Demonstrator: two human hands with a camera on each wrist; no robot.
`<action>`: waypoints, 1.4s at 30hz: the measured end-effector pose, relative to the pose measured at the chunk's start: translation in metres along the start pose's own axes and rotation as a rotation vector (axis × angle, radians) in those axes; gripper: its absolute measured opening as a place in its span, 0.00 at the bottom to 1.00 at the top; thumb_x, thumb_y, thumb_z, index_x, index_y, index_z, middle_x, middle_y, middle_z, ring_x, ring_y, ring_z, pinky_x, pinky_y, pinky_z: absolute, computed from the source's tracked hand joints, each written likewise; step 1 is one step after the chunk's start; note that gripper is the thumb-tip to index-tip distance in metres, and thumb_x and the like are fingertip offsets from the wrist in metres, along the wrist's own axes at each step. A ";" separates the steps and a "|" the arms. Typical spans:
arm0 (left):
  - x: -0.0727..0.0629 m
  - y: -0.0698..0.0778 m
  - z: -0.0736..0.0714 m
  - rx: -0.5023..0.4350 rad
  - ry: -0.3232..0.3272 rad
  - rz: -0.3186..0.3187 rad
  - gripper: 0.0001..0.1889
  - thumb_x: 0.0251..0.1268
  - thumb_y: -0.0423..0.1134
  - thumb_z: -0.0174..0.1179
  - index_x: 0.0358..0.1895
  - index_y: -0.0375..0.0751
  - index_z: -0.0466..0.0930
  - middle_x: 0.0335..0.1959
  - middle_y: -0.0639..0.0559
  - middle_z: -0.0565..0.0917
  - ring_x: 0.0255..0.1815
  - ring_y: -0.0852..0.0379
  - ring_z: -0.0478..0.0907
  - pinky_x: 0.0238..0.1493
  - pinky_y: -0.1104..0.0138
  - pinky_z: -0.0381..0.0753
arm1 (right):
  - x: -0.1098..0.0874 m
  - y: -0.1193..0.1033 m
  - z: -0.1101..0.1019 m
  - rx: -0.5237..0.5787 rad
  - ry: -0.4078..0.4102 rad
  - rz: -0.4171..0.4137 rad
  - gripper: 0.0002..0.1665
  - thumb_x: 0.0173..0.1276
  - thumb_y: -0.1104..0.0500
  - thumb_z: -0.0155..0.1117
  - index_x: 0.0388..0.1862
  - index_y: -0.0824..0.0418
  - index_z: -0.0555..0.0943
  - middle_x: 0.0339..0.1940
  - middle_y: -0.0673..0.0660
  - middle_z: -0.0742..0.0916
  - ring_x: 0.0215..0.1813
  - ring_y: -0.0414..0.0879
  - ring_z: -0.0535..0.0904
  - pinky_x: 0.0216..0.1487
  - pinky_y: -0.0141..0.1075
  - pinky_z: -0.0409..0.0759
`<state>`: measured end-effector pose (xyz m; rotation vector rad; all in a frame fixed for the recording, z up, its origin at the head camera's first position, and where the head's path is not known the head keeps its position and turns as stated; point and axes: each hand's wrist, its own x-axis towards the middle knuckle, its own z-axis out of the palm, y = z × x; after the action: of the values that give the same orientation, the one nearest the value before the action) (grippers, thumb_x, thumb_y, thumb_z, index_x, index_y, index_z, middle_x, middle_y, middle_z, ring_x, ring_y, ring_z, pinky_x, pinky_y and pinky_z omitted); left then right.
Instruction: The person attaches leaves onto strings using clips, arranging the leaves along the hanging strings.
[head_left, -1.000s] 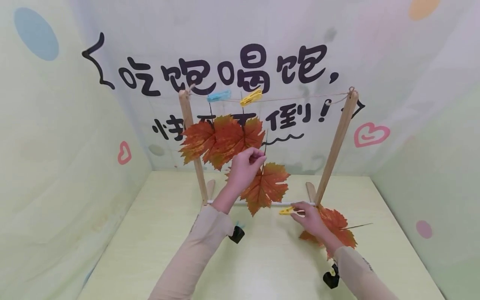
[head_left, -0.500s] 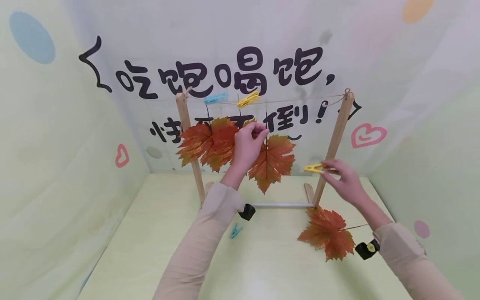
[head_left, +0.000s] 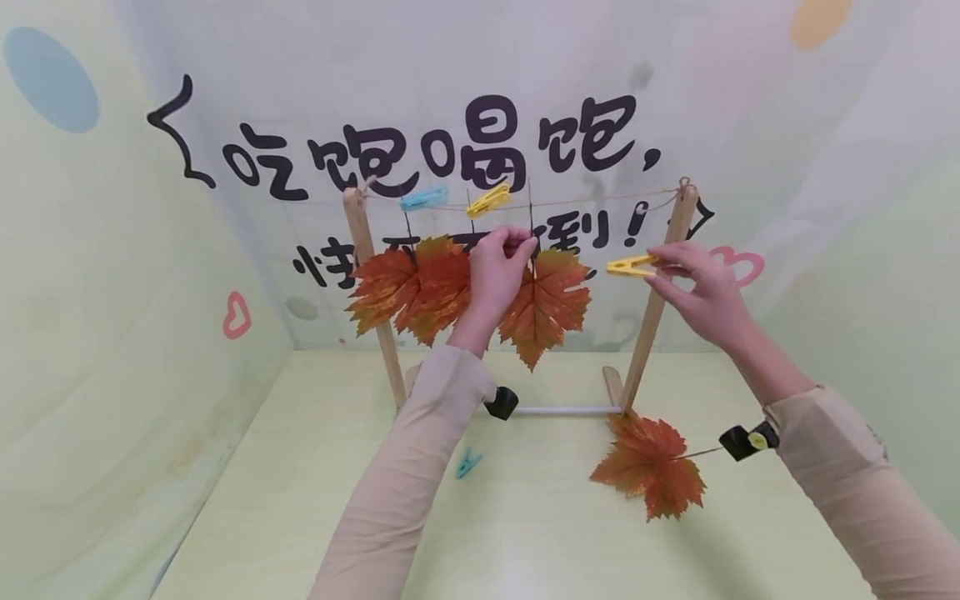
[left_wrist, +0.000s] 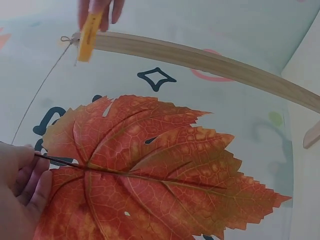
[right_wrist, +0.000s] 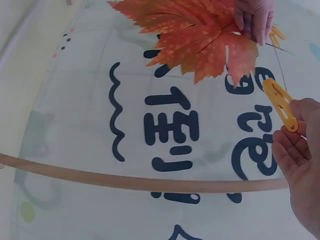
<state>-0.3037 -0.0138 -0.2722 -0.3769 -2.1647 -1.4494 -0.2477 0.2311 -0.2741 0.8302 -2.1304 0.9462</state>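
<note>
The backdrop (head_left: 390,46) is pale grey-white, lightly creased sheeting, printed with large black Chinese characters (head_left: 491,143) in two rows, the lower partly hidden. Pale green left (head_left: 112,275) and right side panels (head_left: 900,325) flank it; the left bears a blue oval (head_left: 51,79) and a pink heart outline (head_left: 236,315). The tabletop (head_left: 540,517) is pale yellow-green, with soft glare at the near edge.

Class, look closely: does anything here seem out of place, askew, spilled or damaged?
Nothing looks spilled or plainly damaged. Slightly untidy: the left leaf and second leaf hang overlapping on the string, so their outlines merge, while a loose leaf lies on the table.
</note>
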 end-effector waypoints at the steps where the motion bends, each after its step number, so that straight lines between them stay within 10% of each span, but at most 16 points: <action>1: 0.001 0.000 0.001 0.004 0.002 0.001 0.10 0.60 0.38 0.59 0.39 0.35 0.81 0.33 0.46 0.83 0.32 0.56 0.76 0.35 0.73 0.76 | 0.006 -0.003 0.000 -0.021 -0.005 -0.008 0.19 0.52 0.77 0.63 0.46 0.75 0.77 0.40 0.66 0.81 0.42 0.30 0.75 0.45 0.18 0.71; 7: 0.005 0.001 0.006 0.007 0.017 -0.003 0.10 0.59 0.38 0.60 0.38 0.35 0.82 0.33 0.46 0.83 0.31 0.56 0.76 0.34 0.73 0.76 | 0.040 -0.017 0.007 -0.110 -0.017 -0.043 0.18 0.54 0.72 0.64 0.46 0.73 0.77 0.41 0.64 0.82 0.40 0.49 0.78 0.44 0.16 0.70; 16: 0.010 -0.001 0.008 0.027 0.033 -0.029 0.09 0.59 0.39 0.60 0.38 0.37 0.82 0.34 0.47 0.83 0.32 0.56 0.78 0.36 0.73 0.77 | 0.081 -0.036 0.024 -0.175 -0.021 -0.088 0.13 0.57 0.70 0.63 0.43 0.72 0.80 0.37 0.64 0.84 0.36 0.50 0.78 0.37 0.28 0.73; 42: 0.010 -0.004 0.017 0.002 0.070 -0.028 0.08 0.59 0.38 0.60 0.37 0.37 0.82 0.33 0.47 0.83 0.31 0.56 0.77 0.34 0.74 0.77 | 0.117 -0.040 0.033 -0.286 -0.127 0.044 0.11 0.60 0.68 0.62 0.42 0.70 0.81 0.35 0.63 0.83 0.34 0.52 0.75 0.36 0.38 0.73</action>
<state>-0.3183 -0.0006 -0.2744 -0.2919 -2.1230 -1.4539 -0.2961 0.1507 -0.1875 0.7171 -2.3319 0.6035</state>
